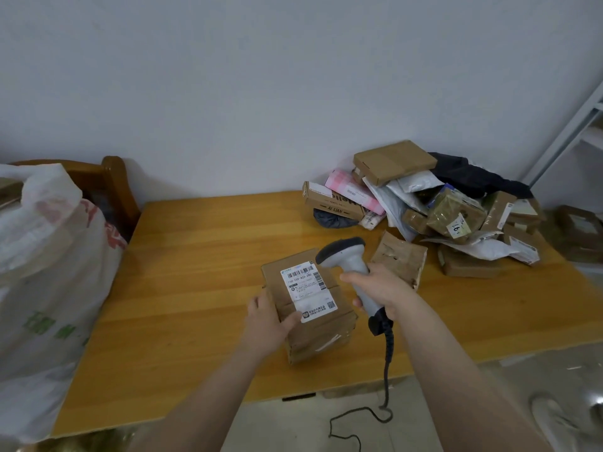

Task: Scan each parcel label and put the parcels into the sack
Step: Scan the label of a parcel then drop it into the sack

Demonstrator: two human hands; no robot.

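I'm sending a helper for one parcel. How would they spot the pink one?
On the wooden table, find the heap of parcels at its far right corner by the wall. The pink checked parcel lies on the heap's left side, above the AI LIAN box; nothing else there is pink.

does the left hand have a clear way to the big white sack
Probably yes: the left hand holds the labelled brown cardboard box, and only bare wooden tabletop lies between it and the big white plastic sack at the table's left end.

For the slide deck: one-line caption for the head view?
Right hand aims scanner at label on cardboard parcel held by left hand.
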